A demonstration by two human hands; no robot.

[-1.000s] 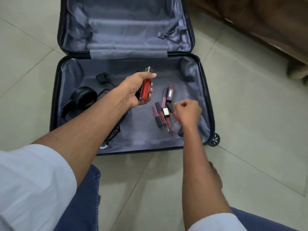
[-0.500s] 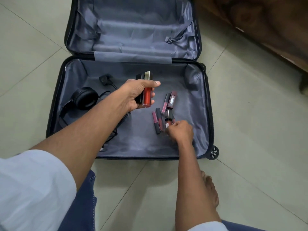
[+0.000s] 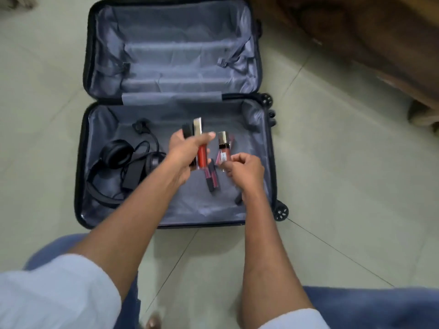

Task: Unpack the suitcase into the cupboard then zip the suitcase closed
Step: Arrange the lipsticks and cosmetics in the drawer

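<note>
Suitcase (image 3: 268, 162): lies open flat on the tiled floor, grey lining exposed; far half holds nothing I can see
Tubes in my left hand (image 3: 187, 153): I grip a small bundle, a red tube (image 3: 202, 156) with a pale gold cap and at least one dark-capped piece beside it, thumb laid across the front, fingers curled behind
Tube in my right hand (image 3: 244, 169): I pinch a pink tube (image 3: 224, 151) by its lower end, cap up, held above the lining and close beside the left bundle
Loose tubes (image 3: 211, 176): a few dark pink ones lie on the lining just below my hands
Handling, judged: light, stiff, smooth plastic; likely slippery when bunched, so hold across the bodies, not the caps, which may pull off
Pose: both forearms reach forward over the near half, wrists nearly level, hands almost touching
Headphones and cable (image 3: 114, 162): at the left of the near half, not yet unpacked
Cupboard: cannot tell; wooden furniture (image 3: 380, 43) stands at upper right
</note>
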